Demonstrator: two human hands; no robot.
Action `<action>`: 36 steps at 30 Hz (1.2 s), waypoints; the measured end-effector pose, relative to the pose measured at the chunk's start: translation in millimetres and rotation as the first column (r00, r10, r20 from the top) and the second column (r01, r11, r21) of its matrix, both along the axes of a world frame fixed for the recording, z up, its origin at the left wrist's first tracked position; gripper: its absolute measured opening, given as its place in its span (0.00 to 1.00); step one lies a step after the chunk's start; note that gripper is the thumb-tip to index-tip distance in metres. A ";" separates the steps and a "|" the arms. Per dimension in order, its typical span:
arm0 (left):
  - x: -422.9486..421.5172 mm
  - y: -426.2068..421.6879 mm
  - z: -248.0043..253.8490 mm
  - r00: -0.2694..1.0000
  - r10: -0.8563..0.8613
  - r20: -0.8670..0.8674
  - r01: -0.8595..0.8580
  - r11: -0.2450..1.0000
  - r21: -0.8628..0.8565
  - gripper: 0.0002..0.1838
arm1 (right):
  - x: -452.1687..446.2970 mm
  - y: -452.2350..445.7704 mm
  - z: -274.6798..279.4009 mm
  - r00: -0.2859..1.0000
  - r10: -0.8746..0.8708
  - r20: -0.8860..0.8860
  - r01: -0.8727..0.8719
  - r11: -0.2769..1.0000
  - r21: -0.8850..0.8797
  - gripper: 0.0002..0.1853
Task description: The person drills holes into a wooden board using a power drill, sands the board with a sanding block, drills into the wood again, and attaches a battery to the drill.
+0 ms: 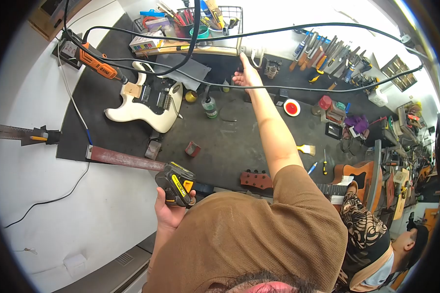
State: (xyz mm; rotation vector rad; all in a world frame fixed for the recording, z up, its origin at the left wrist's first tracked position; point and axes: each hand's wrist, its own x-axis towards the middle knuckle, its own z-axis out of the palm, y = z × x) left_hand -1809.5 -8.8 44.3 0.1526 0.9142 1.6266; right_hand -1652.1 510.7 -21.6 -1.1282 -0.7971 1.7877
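My left hand (170, 210) is closed around a black and yellow battery pack (177, 184), in front of my brown shirt. My right arm stretches forward over the dark worktop (230, 132). At its back edge my right hand (248, 75) is open, thumb pointing up and apart from the fingers, beside a white fitting (252, 52) with a white cable. Whether the thumb touches the fitting cannot be made out. A white guitar body (154, 116) lies at the left, with an orange power tool (99, 62) beside it.
Black cables (283, 88) hang across the view. A bottle (209, 105), a red-filled dish (292, 107), a brush (306, 149) and a screwdriver (324, 162) stand or lie on the worktop. A long strap-like piece (124, 157) extends leftward. Another person (369, 229) is at the right beside an acoustic guitar (352, 172).
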 end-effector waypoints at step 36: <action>27.4 -29.6 11.7 0.988 0.141 -0.065 -0.140 0.990 0.013 0.37 | -10.1 -135.3 -263.9 -0.021 -0.348 0.937 -0.875 0.461 0.151 0.28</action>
